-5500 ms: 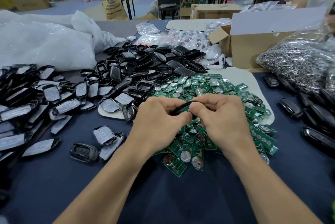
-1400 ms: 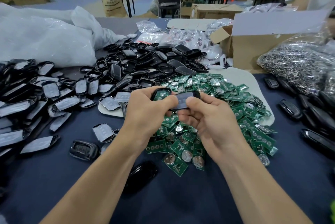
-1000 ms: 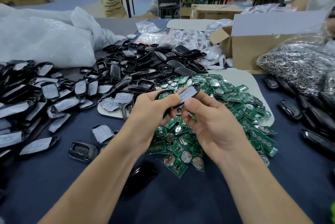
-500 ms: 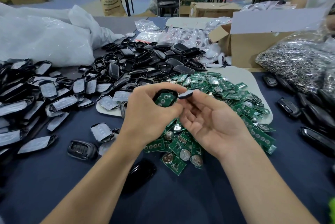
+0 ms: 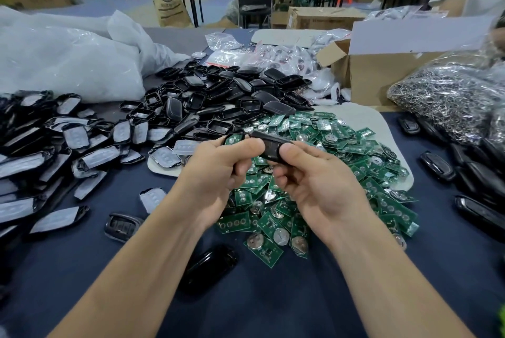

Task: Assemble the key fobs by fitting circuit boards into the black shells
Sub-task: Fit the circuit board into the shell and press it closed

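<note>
Dozens of film-covered shell covers (image 5: 68,140) are lying heaped at the far left of the surface (image 5: 82,269), with a white plastic bag (image 5: 68,64) sitting behind them. We are judging the film is there to keep the faces clean. Next over, empty black shells (image 5: 218,97) are lying in a loose pile, within reach of our left side.

At centre, our left hand (image 5: 216,176) is gripping a shell half (image 5: 234,139), fingers curled round it. The open side is facing up, and a green board is showing inside. We are taking this to mean the board is already seated.

Our right hand (image 5: 317,184) is pinching a black cover (image 5: 269,149) between thumb and fingers. Its left edge is touching the shell half. We are probably lining up one end first so the rest can snap down; whether any clip is engaging we cannot tell.

Both hands are working above the near edge of the circuit boards (image 5: 341,146). These are spreading green over a pale tray (image 5: 382,124), so the next board is sitting directly below.

Further right, a cardboard box (image 5: 382,77) and a bag of metal rings (image 5: 451,108) are standing at the back. Closed black fobs (image 5: 437,165) are lining the right edge, seemingly the finished ones.
</note>
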`<state>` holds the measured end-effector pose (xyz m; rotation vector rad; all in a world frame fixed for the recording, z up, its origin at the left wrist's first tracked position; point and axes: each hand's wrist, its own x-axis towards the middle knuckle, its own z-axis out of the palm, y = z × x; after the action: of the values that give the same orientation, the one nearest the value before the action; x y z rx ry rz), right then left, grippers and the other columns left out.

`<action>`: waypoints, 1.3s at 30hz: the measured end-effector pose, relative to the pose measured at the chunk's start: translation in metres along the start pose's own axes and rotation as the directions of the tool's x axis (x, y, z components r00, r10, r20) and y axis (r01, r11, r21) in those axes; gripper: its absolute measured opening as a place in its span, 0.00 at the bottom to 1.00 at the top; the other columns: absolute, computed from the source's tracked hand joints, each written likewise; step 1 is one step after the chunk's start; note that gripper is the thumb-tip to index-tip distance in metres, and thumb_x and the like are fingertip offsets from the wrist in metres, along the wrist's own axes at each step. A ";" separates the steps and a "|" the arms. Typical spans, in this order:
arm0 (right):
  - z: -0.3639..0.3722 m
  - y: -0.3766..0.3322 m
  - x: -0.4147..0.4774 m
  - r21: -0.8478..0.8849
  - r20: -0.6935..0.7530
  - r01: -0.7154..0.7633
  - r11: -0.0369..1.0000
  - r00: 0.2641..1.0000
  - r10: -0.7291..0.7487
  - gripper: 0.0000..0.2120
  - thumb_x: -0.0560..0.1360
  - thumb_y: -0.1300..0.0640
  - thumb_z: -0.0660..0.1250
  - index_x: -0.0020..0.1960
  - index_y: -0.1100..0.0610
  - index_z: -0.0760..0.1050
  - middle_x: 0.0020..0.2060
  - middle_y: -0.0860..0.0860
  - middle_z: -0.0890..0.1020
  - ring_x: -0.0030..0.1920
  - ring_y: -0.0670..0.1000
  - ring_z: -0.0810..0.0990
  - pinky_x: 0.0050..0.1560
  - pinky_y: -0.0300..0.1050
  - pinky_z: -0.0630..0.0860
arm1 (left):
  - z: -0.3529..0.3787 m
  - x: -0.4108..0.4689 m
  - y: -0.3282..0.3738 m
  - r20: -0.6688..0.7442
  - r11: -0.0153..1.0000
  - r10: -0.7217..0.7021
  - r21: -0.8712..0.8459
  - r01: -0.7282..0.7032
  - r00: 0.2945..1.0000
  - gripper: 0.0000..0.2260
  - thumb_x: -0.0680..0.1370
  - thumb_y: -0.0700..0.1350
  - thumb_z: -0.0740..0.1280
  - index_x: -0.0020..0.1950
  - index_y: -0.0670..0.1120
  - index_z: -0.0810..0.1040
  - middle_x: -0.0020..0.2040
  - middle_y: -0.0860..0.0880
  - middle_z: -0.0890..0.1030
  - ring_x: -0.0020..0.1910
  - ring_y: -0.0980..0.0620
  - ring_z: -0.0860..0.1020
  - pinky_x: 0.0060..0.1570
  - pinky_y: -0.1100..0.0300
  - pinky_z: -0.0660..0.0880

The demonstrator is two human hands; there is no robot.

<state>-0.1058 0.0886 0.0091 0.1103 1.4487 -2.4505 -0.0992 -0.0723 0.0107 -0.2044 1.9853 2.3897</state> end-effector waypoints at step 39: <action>0.006 0.012 -0.004 -0.602 0.045 0.343 0.721 0.916 -0.399 0.17 0.74 0.64 0.75 0.53 0.44 0.79 0.43 0.40 0.88 0.42 0.38 0.84 0.41 0.32 0.77 | -0.006 0.000 -0.001 0.117 0.994 0.050 0.093 -0.061 0.992 0.17 0.70 0.53 0.77 0.27 0.47 0.78 0.23 0.52 0.68 0.22 0.57 0.64 0.26 0.68 0.64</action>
<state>-0.0980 0.0790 0.0030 -0.2389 2.4216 -2.1275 -0.0982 -0.0779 0.0086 -0.0093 2.0738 2.2729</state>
